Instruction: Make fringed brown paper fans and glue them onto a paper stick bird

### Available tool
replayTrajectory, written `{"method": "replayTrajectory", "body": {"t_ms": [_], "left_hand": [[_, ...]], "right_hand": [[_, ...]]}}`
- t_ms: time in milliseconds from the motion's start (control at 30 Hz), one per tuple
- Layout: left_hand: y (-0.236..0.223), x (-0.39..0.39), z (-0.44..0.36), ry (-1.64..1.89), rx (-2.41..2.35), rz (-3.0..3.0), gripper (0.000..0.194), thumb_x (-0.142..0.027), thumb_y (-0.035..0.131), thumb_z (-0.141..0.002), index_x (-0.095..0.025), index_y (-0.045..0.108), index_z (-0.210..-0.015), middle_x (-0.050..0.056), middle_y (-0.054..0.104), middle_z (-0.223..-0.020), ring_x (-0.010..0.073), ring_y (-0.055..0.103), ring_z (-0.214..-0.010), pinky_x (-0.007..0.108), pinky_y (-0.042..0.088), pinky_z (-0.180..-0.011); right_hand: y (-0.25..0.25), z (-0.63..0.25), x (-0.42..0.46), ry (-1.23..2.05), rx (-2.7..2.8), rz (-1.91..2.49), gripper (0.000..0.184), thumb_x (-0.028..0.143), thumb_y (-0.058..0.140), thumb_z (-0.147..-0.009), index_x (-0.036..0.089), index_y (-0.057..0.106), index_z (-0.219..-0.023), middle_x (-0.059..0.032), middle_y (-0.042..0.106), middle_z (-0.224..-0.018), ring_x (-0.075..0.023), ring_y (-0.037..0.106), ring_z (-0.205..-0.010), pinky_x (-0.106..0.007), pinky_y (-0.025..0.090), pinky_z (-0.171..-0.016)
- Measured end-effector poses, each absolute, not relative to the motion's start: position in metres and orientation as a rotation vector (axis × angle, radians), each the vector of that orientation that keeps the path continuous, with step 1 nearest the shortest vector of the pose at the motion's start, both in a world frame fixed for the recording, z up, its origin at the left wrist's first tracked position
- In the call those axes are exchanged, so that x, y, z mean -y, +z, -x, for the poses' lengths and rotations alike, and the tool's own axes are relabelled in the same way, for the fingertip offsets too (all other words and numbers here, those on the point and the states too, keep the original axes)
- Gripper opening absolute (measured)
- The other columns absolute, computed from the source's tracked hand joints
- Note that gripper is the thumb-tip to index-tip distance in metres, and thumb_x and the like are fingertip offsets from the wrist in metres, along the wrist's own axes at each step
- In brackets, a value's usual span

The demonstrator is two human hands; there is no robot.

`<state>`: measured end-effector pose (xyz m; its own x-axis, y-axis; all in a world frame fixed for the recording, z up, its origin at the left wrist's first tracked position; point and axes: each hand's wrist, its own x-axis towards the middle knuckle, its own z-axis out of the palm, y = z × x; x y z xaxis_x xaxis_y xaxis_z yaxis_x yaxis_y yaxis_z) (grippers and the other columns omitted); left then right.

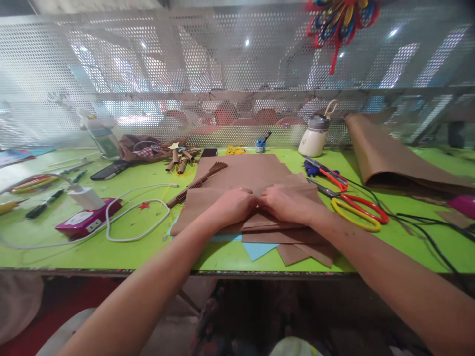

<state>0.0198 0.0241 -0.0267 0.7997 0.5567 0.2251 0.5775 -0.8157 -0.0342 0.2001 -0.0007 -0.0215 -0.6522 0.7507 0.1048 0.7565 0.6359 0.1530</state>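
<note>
Both my hands rest side by side on a stack of brown paper sheets (245,173) on the green table (122,247). My left hand (233,203) has its fingers curled down and pinching the top brown sheet. My right hand (284,201) does the same, its fingertips meeting the left hand's at the middle of the sheet. A blue paper piece (256,249) sticks out from under the stack at the near edge.
Red-and-yellow scissors (356,207) and smaller scissors (326,172) lie to the right, with a brown paper roll (386,153) beyond them. A white bottle (315,136) and small glue pot (261,145) stand at the back. At left are a pink box (87,220), white cable (137,222), phone (109,170) and paper rolls (180,160).
</note>
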Motion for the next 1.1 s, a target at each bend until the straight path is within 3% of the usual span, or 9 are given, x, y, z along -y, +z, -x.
{"method": "replayTrajectory", "body": {"t_ms": [333, 733, 833, 933, 1100], "left_hand": [[-0.028, -0.024, -0.014, -0.268, 0.925, 2.841, 0.023, -0.019, 0.042, -0.082, -0.014, 0.063, -0.072, 0.006, 0.057, -0.071, 0.0146, 0.053, -0.062, 0.025, 0.040, -0.060], [-0.017, -0.023, -0.008, -0.325, 1.095, 3.041, 0.024, -0.014, 0.045, -0.071, -0.016, 0.069, -0.076, 0.006, 0.061, -0.074, 0.0135, 0.052, -0.063, 0.023, 0.038, -0.061], [-0.013, -0.029, -0.007, -0.457, 1.300, 3.208, 0.023, -0.022, 0.047, -0.072, -0.013, 0.068, -0.073, 0.002, 0.058, -0.064, 0.0117, 0.048, -0.058, 0.022, 0.035, -0.056], [-0.012, -0.033, -0.008, -0.617, 1.511, 3.272, 0.037, -0.037, 0.041, -0.079, -0.011, 0.062, -0.061, 0.000, 0.047, -0.052, 0.0101, 0.039, -0.050, 0.022, 0.029, -0.049], [-0.015, -0.032, -0.007, -0.678, 1.501, 3.391, 0.041, -0.046, 0.042, -0.079, -0.014, 0.049, -0.055, -0.003, 0.039, -0.052, 0.0088, 0.031, -0.051, 0.024, 0.025, -0.050]], "right_hand": [[-0.024, -0.213, 0.001, -0.374, 2.831, 1.318, 0.029, 0.028, 0.041, -0.087, 0.018, 0.065, -0.075, -0.0080, 0.067, -0.077, -0.0198, 0.060, -0.073, -0.028, 0.034, -0.062], [-0.020, -0.215, 0.010, -0.370, 2.794, 1.368, 0.021, 0.026, 0.045, -0.085, 0.016, 0.062, -0.078, -0.0087, 0.064, -0.080, -0.0195, 0.058, -0.074, -0.027, 0.034, -0.062], [-0.019, -0.213, 0.011, -0.372, 2.747, 1.403, 0.021, 0.026, 0.045, -0.086, 0.016, 0.061, -0.077, -0.0096, 0.064, -0.081, -0.0186, 0.057, -0.073, -0.027, 0.033, -0.063], [-0.019, -0.210, 0.013, -0.381, 2.678, 1.399, 0.019, 0.023, 0.044, -0.086, 0.015, 0.059, -0.078, -0.0097, 0.063, -0.082, -0.0177, 0.055, -0.074, -0.027, 0.032, -0.064], [-0.022, -0.207, 0.016, -0.458, 2.580, 1.372, 0.017, 0.016, 0.040, -0.086, 0.016, 0.055, -0.079, -0.0066, 0.061, -0.077, -0.0162, 0.051, -0.066, -0.027, 0.027, -0.059]]}}
